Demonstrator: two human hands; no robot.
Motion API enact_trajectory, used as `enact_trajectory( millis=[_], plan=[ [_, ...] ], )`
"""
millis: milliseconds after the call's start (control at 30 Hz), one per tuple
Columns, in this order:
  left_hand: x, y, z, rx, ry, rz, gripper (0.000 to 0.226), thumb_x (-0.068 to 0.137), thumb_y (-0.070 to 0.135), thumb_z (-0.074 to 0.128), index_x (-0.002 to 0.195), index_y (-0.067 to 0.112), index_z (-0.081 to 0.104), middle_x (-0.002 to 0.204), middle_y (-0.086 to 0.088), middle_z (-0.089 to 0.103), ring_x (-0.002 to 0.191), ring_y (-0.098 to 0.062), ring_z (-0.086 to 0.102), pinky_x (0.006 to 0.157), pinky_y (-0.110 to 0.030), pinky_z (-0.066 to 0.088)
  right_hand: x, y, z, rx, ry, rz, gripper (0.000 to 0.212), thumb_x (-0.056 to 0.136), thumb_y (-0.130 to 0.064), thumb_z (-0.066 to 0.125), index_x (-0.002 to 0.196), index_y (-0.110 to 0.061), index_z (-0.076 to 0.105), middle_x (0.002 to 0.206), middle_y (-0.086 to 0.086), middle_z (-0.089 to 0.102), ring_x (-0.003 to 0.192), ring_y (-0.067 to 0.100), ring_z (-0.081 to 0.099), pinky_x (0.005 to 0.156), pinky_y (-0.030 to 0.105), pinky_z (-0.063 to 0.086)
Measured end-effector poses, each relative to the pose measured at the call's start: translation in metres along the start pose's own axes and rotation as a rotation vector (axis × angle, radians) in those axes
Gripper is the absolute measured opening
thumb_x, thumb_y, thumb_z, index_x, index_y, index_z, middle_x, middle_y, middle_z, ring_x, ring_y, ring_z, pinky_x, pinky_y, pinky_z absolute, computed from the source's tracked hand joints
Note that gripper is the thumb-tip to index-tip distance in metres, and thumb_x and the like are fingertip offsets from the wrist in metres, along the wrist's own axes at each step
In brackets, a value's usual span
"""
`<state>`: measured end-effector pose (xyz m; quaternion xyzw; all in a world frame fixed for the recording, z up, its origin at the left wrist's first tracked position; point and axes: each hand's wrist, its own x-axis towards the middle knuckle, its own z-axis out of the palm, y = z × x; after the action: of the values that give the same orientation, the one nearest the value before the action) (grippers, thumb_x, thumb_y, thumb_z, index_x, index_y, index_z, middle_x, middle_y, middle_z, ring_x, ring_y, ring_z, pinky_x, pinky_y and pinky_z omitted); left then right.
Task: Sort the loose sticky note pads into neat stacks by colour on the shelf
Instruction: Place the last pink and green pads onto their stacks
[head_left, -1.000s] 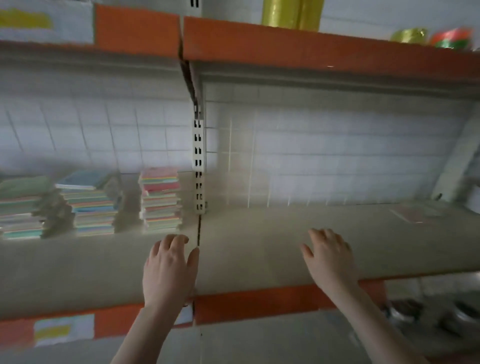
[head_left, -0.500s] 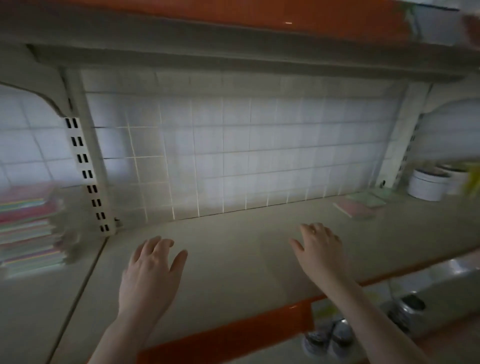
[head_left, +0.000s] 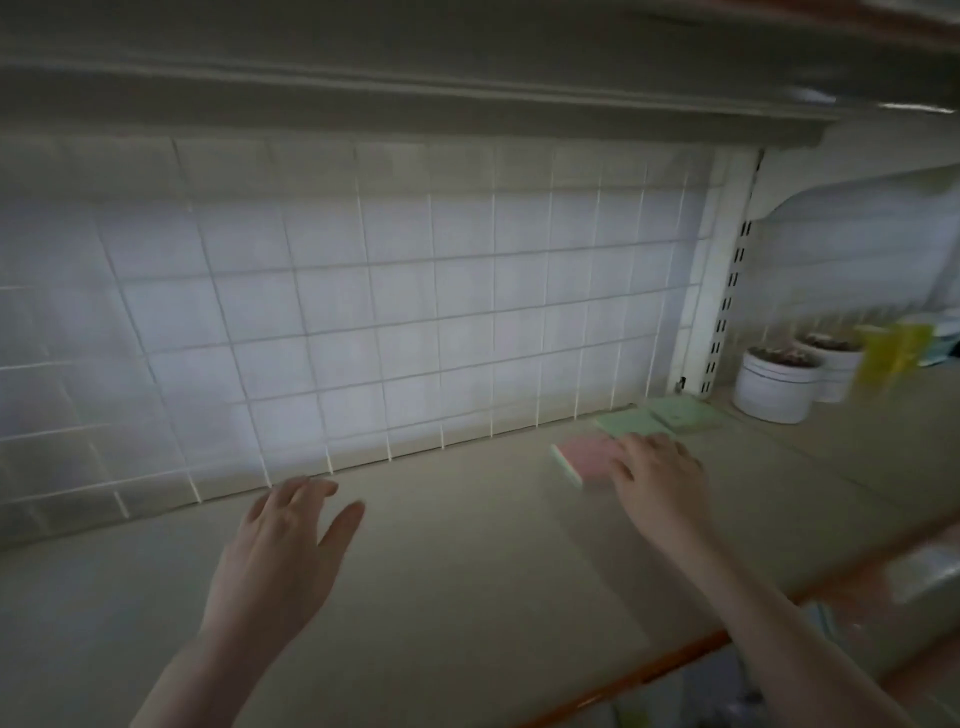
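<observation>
Three loose sticky note pads lie at the back right of the beige shelf (head_left: 467, 597): a pink pad (head_left: 584, 454), a green pad (head_left: 626, 422) behind it, and a pale green pad (head_left: 685, 414) further right. My right hand (head_left: 657, 480) reaches over the pink pad with fingers spread, covering its right part; contact is unclear. My left hand (head_left: 283, 556) hovers over the shelf's middle, fingers relaxed and empty.
A white tiled wall backs the shelf. A slotted white upright (head_left: 719, 322) stands at the back right. Beyond it sit two white round tubs (head_left: 774, 387) and a blurred yellow item (head_left: 891, 351). The shelf's orange front lip (head_left: 665, 670) runs lower right.
The view has swung right; the stacked pads on the left have left the frame. My right hand has reached forward to the pink pad. My left hand stays open over the shelf.
</observation>
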<state>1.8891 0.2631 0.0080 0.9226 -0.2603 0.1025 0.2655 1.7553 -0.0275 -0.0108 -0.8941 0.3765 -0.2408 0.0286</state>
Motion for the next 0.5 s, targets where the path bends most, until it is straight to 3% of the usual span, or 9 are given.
enact_trajectory(
  millis=[267, 400, 500],
  plan=[
    [0.022, 0.106, 0.075, 0.035, -0.054, -0.126, 0.048, 0.094, 0.046, 0.044, 0.132, 0.018, 0.049, 0.140, 0.001, 0.046, 0.131, -0.021, 0.036, 0.104, -0.034, 0.031, 0.087, 0.104, 0.011, 0.073, -0.094, -0.104, 0.034, 0.097, -0.030, 0.046, 0.127, -0.017, 0.053, 0.122, 0.009, 0.058, 0.109, 0.029, 0.054, 0.085, 0.033, 0.042],
    [0.042, 0.142, 0.112, 0.052, -0.145, -0.114, 0.054, 0.094, 0.050, 0.043, 0.139, 0.019, 0.041, 0.145, 0.002, 0.040, 0.134, -0.019, 0.033, 0.107, -0.032, 0.028, 0.124, 0.123, 0.024, 0.230, -0.189, -0.129, 0.029, 0.094, -0.026, 0.051, 0.119, -0.015, 0.059, 0.116, 0.009, 0.063, 0.103, 0.029, 0.058, 0.080, 0.034, 0.045],
    [0.054, 0.165, 0.140, 0.016, -0.199, -0.109, 0.060, 0.093, 0.051, 0.046, 0.143, 0.021, 0.035, 0.149, 0.002, 0.034, 0.137, -0.019, 0.029, 0.110, -0.032, 0.026, 0.135, 0.120, 0.040, 0.361, -0.250, -0.161, 0.032, 0.091, -0.021, 0.055, 0.121, -0.012, 0.059, 0.120, 0.011, 0.060, 0.108, 0.028, 0.055, 0.086, 0.032, 0.042]
  ],
)
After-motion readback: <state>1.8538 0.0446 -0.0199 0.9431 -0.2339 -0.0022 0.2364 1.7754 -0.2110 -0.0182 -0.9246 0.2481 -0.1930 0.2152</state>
